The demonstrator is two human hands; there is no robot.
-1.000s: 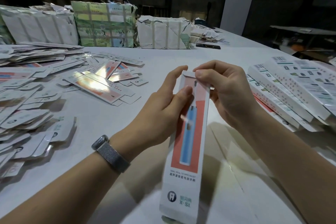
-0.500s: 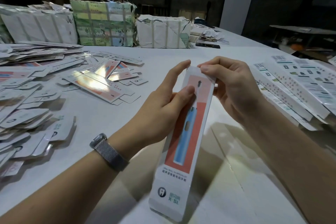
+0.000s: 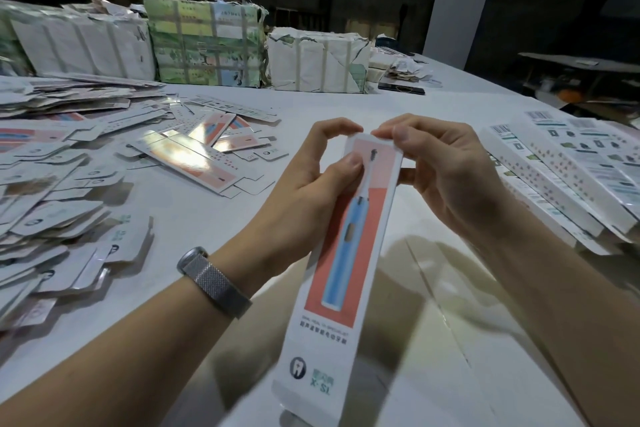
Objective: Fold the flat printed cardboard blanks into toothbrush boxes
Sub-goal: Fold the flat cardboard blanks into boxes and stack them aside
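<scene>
While pinched by hands (image 3: 388, 180), box (image 3: 349, 253) edge-up.

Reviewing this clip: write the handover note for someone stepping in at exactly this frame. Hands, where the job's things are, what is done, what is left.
Left hand: grips the toothbrush box near its far end, thumb on the printed front.
Right hand: pinches the box's far end, fingers curled over the top edge.
The box is held above the table, long, printed face up, near end toward the person.
Done: this blank is already formed into a sleeve; whether the far end is fully closed cannot be seen.
Left: finish that end, check the near end, then fold the loose flat blanks at left. Printed stacks lie at right.
</scene>
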